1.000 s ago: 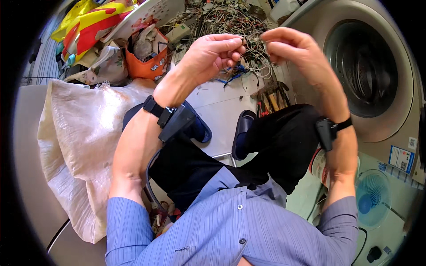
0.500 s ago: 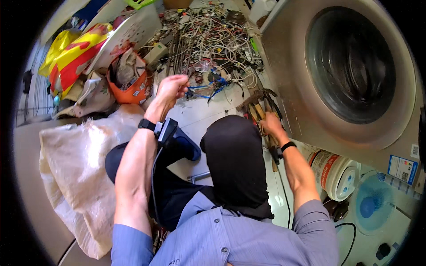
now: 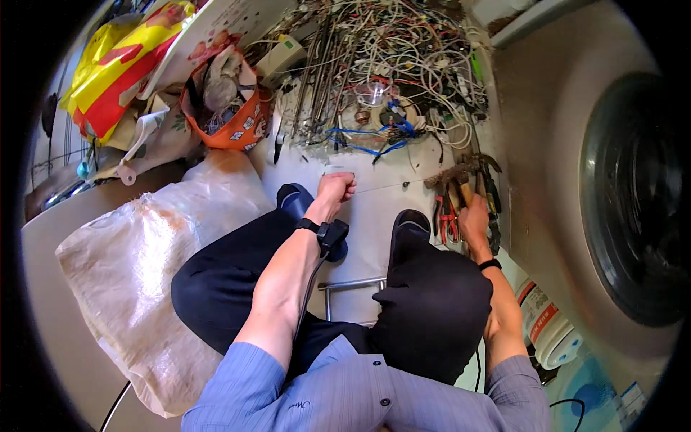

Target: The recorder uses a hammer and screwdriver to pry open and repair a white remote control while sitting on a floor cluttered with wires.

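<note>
My left hand (image 3: pixel 337 189) hovers over the pale floor in front of my feet, its fingers curled closed. What it holds, if anything, is hidden in the fist. On the right, my right hand (image 3: pixel 473 222) wraps round the wooden handle of a hammer (image 3: pixel 466 193), whose rusty head points away from me. Red-handled pliers (image 3: pixel 449 220) lie just left of that hand, among other hand tools bunched by the washing machine.
A tangle of cables (image 3: pixel 410 65) and metal rods covers the far floor. At left are an orange bag (image 3: pixel 241 119) and a whitish sack (image 3: pixel 151 266). A washing machine (image 3: pixel 547 144) stands at right, with a white bucket (image 3: pixel 547 324) nearer me.
My view has shifted, with the washing machine further right. My left hand has come back from the cable pile toward me, over the floor. The right hand stays at the tools.
</note>
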A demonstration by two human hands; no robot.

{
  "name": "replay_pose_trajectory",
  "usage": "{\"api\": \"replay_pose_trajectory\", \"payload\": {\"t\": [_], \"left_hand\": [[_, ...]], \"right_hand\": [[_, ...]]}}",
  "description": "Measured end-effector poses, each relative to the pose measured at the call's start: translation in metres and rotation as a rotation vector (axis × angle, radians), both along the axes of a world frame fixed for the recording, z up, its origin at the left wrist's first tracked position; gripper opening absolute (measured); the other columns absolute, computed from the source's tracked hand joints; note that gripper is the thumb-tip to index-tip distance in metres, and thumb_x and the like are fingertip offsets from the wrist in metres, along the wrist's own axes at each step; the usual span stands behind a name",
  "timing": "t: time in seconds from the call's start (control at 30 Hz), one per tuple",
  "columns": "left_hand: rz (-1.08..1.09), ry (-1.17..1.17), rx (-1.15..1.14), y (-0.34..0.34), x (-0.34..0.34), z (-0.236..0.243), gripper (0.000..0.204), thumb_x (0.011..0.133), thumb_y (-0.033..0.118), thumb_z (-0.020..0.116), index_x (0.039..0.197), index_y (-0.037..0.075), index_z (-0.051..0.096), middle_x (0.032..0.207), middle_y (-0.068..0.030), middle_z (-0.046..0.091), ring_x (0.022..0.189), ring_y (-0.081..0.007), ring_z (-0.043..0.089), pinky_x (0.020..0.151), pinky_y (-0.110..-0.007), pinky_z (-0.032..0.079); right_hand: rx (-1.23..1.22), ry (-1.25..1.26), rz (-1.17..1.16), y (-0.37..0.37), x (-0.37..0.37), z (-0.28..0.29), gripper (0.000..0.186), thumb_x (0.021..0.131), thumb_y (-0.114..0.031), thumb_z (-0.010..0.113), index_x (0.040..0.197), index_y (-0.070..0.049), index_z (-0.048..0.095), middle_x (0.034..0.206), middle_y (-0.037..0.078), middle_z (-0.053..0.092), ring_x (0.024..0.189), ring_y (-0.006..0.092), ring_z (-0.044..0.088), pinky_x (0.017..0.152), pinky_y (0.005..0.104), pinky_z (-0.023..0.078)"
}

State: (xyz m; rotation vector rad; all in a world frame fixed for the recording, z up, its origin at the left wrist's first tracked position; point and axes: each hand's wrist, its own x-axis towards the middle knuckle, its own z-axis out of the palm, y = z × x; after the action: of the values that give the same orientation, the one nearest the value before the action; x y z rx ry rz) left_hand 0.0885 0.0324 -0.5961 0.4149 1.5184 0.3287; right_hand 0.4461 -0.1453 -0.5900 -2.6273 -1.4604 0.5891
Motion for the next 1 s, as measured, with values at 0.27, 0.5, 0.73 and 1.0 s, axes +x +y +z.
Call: {"api": "replay_pose_trajectory", "payload": {"t": [0.27,0.5,0.73,1.0], "left_hand": [[0.099,0.107,0.03,-0.008,0.0,-0.04,0.009,0.088,0.009,0.068,0.081,0.005,0.07,0.072,-0.001,0.065,0.054,-0.0099,0.055,0.047,-0.026,0.04],[0.172,0.133,0.103,-0.008,0.008,-0.057,0.012,0.088,0.015,0.075,0.096,0.006,0.075,0.072,0.0014,0.065,0.054,-0.0067,0.052,0.046,-0.025,0.037],[0.335,0.124,0.048,-0.009,0.0,-0.056,0.025,0.094,0.029,0.074,0.083,0.009,0.064,0.068,-0.0013,0.062,0.051,-0.0098,0.05,0.045,-0.026,0.037],[0.51,0.023,-0.067,-0.03,-0.04,-0.062,0.015,0.097,0.02,0.063,0.093,0.005,0.063,0.078,-0.0092,0.065,0.056,-0.0188,0.057,0.049,-0.032,0.045]], "right_hand": [[0.186,0.172,-0.002,0.012,-0.024,0.039,0.031,0.086,-0.017,0.063,0.113,-0.002,0.065,0.104,0.021,0.067,0.096,0.0443,0.066,0.083,0.0505,0.053],[0.064,0.523,0.094,0.049,-0.075,0.056,0.027,0.085,-0.017,0.066,0.106,-0.001,0.068,0.093,0.023,0.068,0.085,0.0406,0.068,0.077,0.044,0.054],[-0.089,0.693,0.227,0.078,-0.11,0.046,0.027,0.09,-0.022,0.065,0.104,0.001,0.064,0.087,0.027,0.066,0.081,0.044,0.066,0.073,0.0477,0.051],[-0.102,0.689,0.337,0.108,-0.172,0.029,0.034,0.102,-0.033,0.063,0.104,0.0,0.056,0.086,0.03,0.066,0.086,0.052,0.064,0.072,0.0546,0.05]]}}
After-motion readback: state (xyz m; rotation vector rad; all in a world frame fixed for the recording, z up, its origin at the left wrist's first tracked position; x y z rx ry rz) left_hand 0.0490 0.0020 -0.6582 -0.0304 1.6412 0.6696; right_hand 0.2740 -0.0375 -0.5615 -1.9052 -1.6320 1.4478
